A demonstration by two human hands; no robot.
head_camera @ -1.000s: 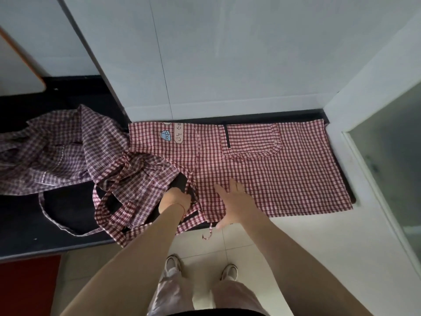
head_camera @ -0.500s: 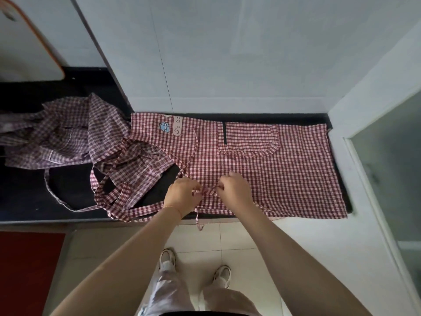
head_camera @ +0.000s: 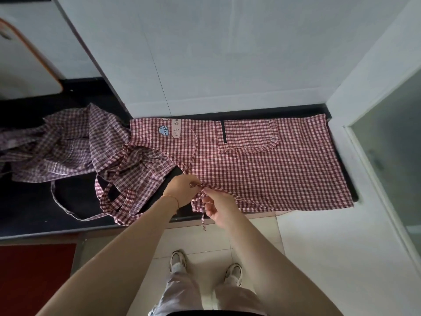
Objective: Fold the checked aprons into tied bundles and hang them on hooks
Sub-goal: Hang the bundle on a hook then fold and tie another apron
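One checked apron (head_camera: 262, 165) lies spread flat on the black counter (head_camera: 34, 215), red and white, its long side along the white wall (head_camera: 227, 53). I note on it a pocket (head_camera: 247, 139) toward the wall side and a small blue and pink patch (head_camera: 169, 131) near its left end. Its near edge hangs slightly over the counter front.

Item, tie string (head_camera: 203, 215): thin, same check, attached at the apron's near edge; one end dangles past the counter front toward the floor.

Item, left hand (head_camera: 181, 189): my grip here is closed, fingers curled and pinching the string at the apron's near edge. A thin orange band sits on the wrist.

Item, right hand (head_camera: 219, 205): just beside the left, nearly touching it; thumb and fingers pinch the same string a little lower.

Item, heap of aprons (head_camera: 75, 147): same check, crumpled, on the counter to the left, overlapping the flat apron's left end. Loose straps (head_camera: 114, 201) loop out of it toward the counter front.

Item, white board with orange rim (head_camera: 25, 65): leaning at far left.

Item, tiled floor (head_camera: 205, 242) below, with two white shoes (head_camera: 233, 273); a red mat (head_camera: 34, 277) at lower left.
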